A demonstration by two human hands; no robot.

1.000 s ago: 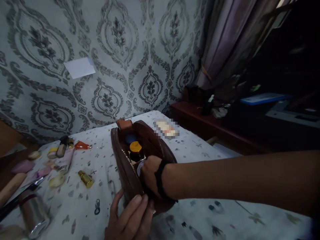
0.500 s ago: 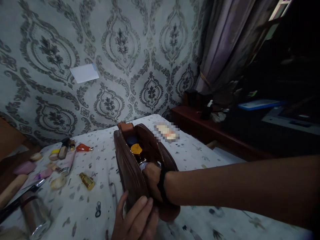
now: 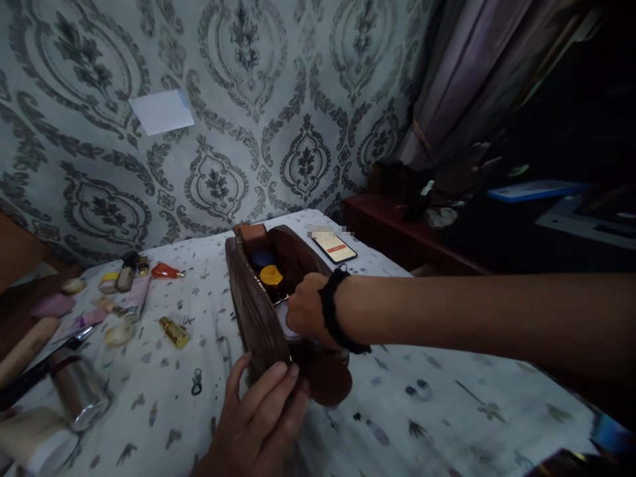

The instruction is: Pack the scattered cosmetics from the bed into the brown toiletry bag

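Note:
A brown leather-look pouch (image 3: 248,298) stands unzipped on the bed, its mouth facing up. My left hand (image 3: 263,411) grips the near end of its rim, fingers bent over the edge. Into the opening reaches my right hand (image 3: 313,308), wearing a black bracelet (image 3: 330,305). That hand is curled and its fingertips are hidden, so what it holds cannot be made out. Beside its knuckles shows a pale round lid (image 3: 285,318). Farther back in the pouch are a yellow-orange lid (image 3: 271,275) and a dark blue round item (image 3: 262,258).
A phone (image 3: 335,248) with a lit screen lies behind the pouch. Left of it are a gold tube (image 3: 173,332), an orange bottle (image 3: 165,270), a pink tube (image 3: 136,298), a silver canister (image 3: 79,391) and several other cosmetics. A dark red ledge (image 3: 377,218) borders the back right.
The view has tilted down somewhat. My right hand has risen a little within the pouch's mouth, showing more of the pale lid. My left hand stays on the rim.

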